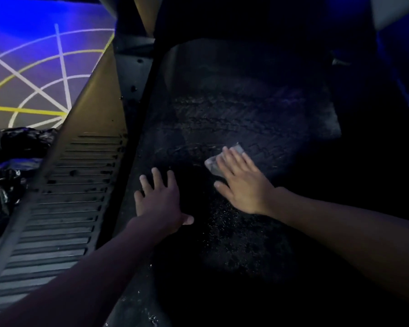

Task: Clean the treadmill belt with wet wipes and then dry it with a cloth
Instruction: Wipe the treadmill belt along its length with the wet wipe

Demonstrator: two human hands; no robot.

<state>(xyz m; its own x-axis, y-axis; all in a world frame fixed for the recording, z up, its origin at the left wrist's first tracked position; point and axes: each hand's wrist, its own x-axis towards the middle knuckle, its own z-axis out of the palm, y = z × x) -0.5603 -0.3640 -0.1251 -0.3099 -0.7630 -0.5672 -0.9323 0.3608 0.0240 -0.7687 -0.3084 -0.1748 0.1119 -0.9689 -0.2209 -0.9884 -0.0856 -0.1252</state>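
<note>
I see the right hand (241,182) lying flat, fingers straight, on a pale wet wipe (212,164), pressing it to the dark treadmill belt (234,109) near its middle; the left hand (159,199) rests palm down near the belt's left edge, fingers spread, holding nothing; a ribbed side rail (64,197) runs along the left; crumpled black plastic (7,185) lies beyond it.

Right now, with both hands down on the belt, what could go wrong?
1. The left hand rests flat on the treadmill belt; if the belt rolls, that support could slip.
2. The wet wipe is small under the right hand, and the scene is dim, so patches may be missed.
</note>
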